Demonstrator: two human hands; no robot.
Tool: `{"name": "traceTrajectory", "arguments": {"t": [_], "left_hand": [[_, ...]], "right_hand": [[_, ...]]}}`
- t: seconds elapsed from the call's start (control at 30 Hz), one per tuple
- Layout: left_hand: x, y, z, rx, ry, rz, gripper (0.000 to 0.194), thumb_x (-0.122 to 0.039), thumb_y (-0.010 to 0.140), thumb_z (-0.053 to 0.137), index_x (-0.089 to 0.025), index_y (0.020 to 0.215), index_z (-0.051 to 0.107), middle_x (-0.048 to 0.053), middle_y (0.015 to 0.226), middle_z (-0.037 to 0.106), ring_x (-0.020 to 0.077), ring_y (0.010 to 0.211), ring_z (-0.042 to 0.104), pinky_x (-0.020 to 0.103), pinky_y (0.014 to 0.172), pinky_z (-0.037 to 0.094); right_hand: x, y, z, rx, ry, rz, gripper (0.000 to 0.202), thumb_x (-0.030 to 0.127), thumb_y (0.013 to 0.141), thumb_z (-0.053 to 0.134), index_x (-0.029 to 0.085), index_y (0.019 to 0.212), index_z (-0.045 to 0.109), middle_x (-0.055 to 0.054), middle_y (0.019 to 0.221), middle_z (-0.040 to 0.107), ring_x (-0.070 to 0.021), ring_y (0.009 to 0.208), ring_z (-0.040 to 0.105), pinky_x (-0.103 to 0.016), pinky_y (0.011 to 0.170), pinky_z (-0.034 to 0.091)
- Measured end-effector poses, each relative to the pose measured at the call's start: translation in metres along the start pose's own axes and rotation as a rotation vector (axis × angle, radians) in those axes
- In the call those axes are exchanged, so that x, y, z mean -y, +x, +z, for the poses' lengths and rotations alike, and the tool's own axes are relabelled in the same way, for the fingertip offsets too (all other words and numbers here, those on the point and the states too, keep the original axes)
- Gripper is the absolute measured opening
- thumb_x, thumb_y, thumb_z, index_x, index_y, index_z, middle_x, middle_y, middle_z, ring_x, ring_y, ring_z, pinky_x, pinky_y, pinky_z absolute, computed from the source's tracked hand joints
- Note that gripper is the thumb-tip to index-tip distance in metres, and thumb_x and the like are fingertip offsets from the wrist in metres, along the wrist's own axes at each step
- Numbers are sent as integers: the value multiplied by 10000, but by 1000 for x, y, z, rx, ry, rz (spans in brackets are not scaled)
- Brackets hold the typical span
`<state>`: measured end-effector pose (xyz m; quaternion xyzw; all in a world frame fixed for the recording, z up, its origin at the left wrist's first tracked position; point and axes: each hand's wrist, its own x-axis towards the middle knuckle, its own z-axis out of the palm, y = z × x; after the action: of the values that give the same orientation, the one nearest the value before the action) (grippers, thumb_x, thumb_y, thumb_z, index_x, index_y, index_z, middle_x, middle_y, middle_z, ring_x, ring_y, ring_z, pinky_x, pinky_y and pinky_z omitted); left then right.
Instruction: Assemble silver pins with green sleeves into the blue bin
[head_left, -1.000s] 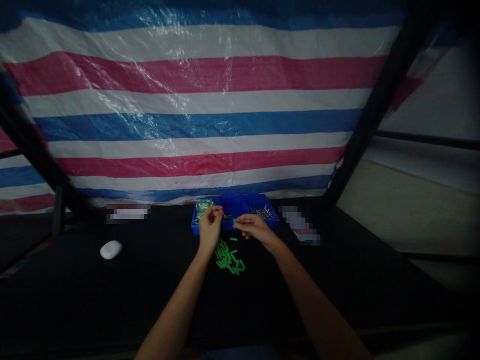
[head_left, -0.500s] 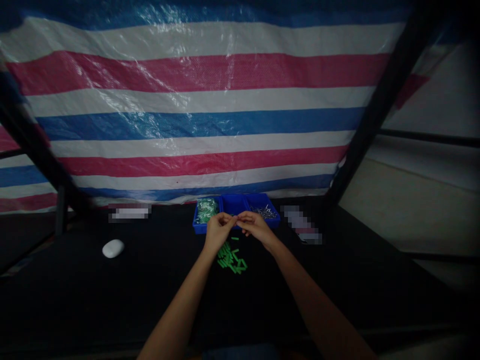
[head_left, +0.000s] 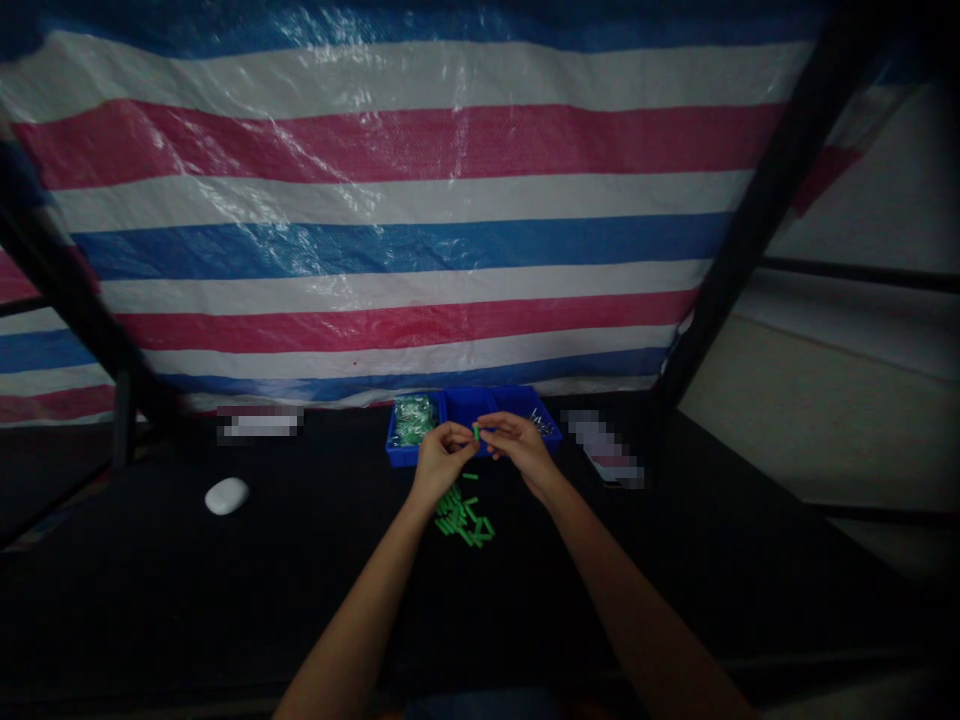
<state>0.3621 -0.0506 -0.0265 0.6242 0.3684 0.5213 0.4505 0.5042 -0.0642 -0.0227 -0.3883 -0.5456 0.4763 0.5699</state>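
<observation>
A shallow blue plastic tray with three compartments [head_left: 468,403] sits at the centre of the frame, at the back of the black, matte worktop [head_left: 315,575]. Its left compartment holds shiny, crinkled clear packets with green showing through [head_left: 414,416]; its right one holds thin, silvery metal pieces [head_left: 539,421], partly covered by the right hand [head_left: 520,449]. The middle compartment shows smooth blue walls. In front of the tray, a small, bright green, tube-like piece [head_left: 476,432] stands roughly upright between the fingertips of both hands. The right hand pinches it; the left hand [head_left: 439,464] has thumb and fingers drawn together at its side, but I cannot tell whether they grip it. Below the hands, lower centre, lies a loose heap of short, straight green pieces [head_left: 457,518], partly behind the left wrist. A smooth, glossy white rounded object [head_left: 226,496] rests at left. Across the upper frame hangs a wrinkled, woven-plastic sheet striped red, white and blue [head_left: 420,243], with glints of light at upper left.
</observation>
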Motion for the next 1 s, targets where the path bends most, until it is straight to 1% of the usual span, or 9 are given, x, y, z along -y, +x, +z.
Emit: {"name": "traceTrajectory", "arguments": {"t": [0.17, 0.3, 0.4, 0.47, 0.53, 0.73, 0.87, 0.93, 1.0], "left_hand": [[-1, 1, -2, 4, 22, 43, 179, -236, 584, 675, -137, 700, 581, 37, 699, 609, 124, 655, 565, 208, 544, 384], [-2, 1, -4, 3, 72, 69, 174, -259, 603, 668, -141, 711, 601, 43, 719, 617, 124, 642, 552, 214, 538, 376], [-3, 0, -5, -1, 134, 87, 182, -278, 616, 661, -142, 730, 621, 40, 737, 625, 102, 583, 520, 214, 522, 364], [-4, 0, -7, -4, 155, 86, 187, -290, 623, 656, -144, 738, 629, 35, 736, 626, 90, 544, 492, 214, 509, 357], [-3, 1, -8, -11, 152, 78, 191, -297, 625, 654, -146, 740, 634, 33, 732, 625, 88, 535, 482, 215, 505, 358], [3, 5, -11, -72, 53, 45, 207, -293, 594, 682, -144, 730, 638, 37, 727, 625, 106, 598, 528, 218, 546, 394], [4, 6, -11, -82, -9, 29, 214, -268, 577, 699, -139, 735, 631, 37, 733, 625, 107, 643, 550, 213, 593, 409], [2, 6, -10, -82, -32, 16, 226, -261, 567, 706, -133, 735, 626, 40, 732, 623, 109, 652, 553, 210, 593, 412], [-1, 4, -9, -84, -51, -11, 242, -266, 563, 708, -128, 741, 621, 36, 715, 618, 103, 628, 547, 199, 561, 406]], "right_hand": [[7, -2, 2, -5, 13, 3, 327, 350, 581, 673, 184, 858, 620, -59, 888, 653, -101, 536, 527, -214, 453, 409], [5, -1, 3, -18, 12, 5, 329, 375, 578, 678, 186, 842, 628, -52, 864, 654, -97, 512, 514, -223, 451, 404], [3, -1, 2, -25, -29, 3, 306, 389, 588, 674, 181, 812, 647, -33, 709, 643, -108, 510, 509, -229, 455, 393], [2, 0, 2, -34, -54, -2, 291, 391, 597, 668, 175, 793, 656, -12, 590, 603, -111, 502, 501, -227, 452, 384], [1, 0, 1, -41, -72, -1, 284, 390, 606, 661, 172, 788, 657, 1, 543, 574, -110, 495, 496, -224, 447, 379], [2, 1, 1, -47, -85, 51, 286, 398, 580, 665, 172, 756, 650, -5, 600, 599, -101, 483, 493, -219, 430, 368], [0, 1, 1, -43, -97, 84, 284, 384, 578, 666, 164, 758, 654, -16, 623, 616, -102, 497, 505, -214, 437, 370], [-1, 1, 0, -39, -100, 94, 286, 380, 579, 664, 160, 763, 656, -19, 630, 620, -103, 501, 509, -214, 440, 372], [-1, 1, 0, -48, -93, 96, 287, 375, 575, 666, 157, 761, 659, -19, 630, 622, -100, 497, 507, -213, 442, 373]]}}
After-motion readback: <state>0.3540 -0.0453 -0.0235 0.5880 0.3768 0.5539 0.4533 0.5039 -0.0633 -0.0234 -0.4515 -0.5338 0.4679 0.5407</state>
